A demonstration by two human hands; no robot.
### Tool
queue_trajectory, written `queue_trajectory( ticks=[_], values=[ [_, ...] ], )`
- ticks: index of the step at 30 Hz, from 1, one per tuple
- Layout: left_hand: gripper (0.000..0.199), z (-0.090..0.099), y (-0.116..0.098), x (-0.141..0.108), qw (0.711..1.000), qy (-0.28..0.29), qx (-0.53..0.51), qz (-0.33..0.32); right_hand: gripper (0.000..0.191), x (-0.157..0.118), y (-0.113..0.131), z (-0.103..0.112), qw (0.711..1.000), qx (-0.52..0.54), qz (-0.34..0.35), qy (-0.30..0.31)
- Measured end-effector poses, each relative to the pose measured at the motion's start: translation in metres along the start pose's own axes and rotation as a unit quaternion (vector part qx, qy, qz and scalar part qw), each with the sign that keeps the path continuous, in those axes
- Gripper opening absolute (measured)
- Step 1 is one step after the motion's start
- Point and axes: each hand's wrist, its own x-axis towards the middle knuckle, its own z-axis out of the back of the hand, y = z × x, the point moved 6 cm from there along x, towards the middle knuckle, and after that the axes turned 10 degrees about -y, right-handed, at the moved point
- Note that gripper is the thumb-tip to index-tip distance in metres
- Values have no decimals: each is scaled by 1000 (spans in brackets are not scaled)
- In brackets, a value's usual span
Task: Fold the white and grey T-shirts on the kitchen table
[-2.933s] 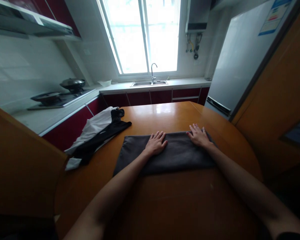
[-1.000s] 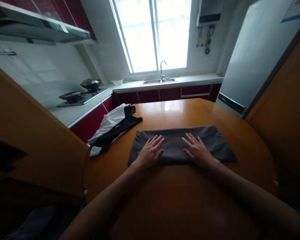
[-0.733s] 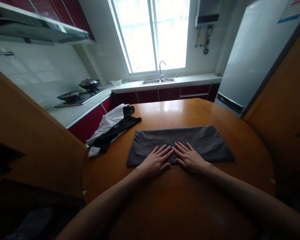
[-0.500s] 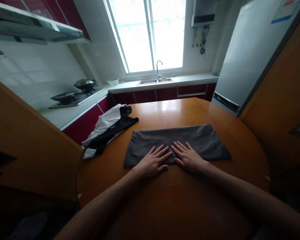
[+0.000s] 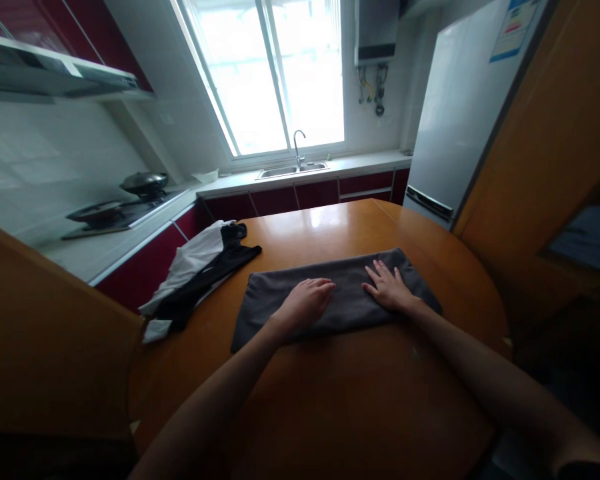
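Observation:
A dark grey folded cloth (image 5: pixel 347 300) lies flat on the wooden table, wider than it is deep. My right hand (image 5: pixel 387 287) rests on its right part, palm down with the fingers spread. Over the cloth's middle left is my left hand (image 5: pixel 307 303), turned partly on its side, its fingers close together and loosely stretched to the right. Nothing shows in either hand. Whether the left palm touches the cloth cannot be made out.
White and black clothes (image 5: pixel 197 273) lie in a heap on the left edge of the round-ended table (image 5: pixel 320 233). Beyond stand a counter with a sink (image 5: pixel 293 171), a stove with pans (image 5: pixel 145 183), and a fridge (image 5: pixel 450 127) at right. Wooden panels flank both sides.
My hands have moved apart: the right slid rightward over the cloth, while the left turned sideways and drew its fingers together. The view has shifted a little to the right.

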Motion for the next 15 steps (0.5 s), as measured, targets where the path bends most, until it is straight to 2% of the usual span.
queue_trajectory(
  ticks=[2, 5, 7, 9, 12, 15],
  values=[
    [46, -10, -5, 32, 999, -28, 9, 35, 66, 3, -1, 7, 999, 12, -5, -37],
    [56, -38, -1, 65, 991, -40, 20, 123, 61, 7, -16, 27, 991, 22, -43, -124],
    [65, -59, 6, 73, 984, -25, 21, 174, 60, 8, -37, 38, 981, 24, -89, -170],
    [71, -77, 11, 73, 980, -7, 19, 198, 58, 8, -62, 44, 970, 26, -135, -198],
    [74, -89, 15, 70, 980, -2, 20, 197, 54, 7, -102, 47, 955, 51, -208, -207],
    [75, -91, 16, 68, 981, -7, 20, 193, 46, 10, -128, 39, 948, 148, -240, -149]
  ],
)
